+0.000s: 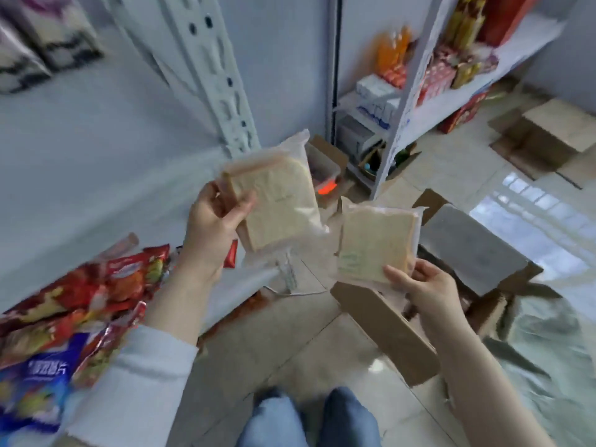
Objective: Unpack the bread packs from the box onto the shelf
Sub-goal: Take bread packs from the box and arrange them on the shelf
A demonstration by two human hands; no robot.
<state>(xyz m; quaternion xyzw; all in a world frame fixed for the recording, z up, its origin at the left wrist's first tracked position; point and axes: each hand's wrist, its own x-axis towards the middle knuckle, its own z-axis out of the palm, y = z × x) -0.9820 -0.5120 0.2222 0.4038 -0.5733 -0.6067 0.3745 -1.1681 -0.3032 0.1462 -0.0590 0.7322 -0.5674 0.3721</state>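
My left hand (216, 221) grips a clear-wrapped bread pack (280, 201) by its left edge, held up in front of the white shelf (96, 150). My right hand (425, 291) pinches a second bread pack (371, 243) at its lower right corner, over the open cardboard box (387, 330) on the floor. Both packs are in the air and slightly apart from each other. The frame is blurred by motion.
Red and blue snack bags (74, 311) lie on the shelf at the lower left. A perforated white upright (219, 79) rises behind the left pack. A second stocked rack (445, 69) stands at the back right. More cardboard boxes (548, 133) sit on the tiled floor.
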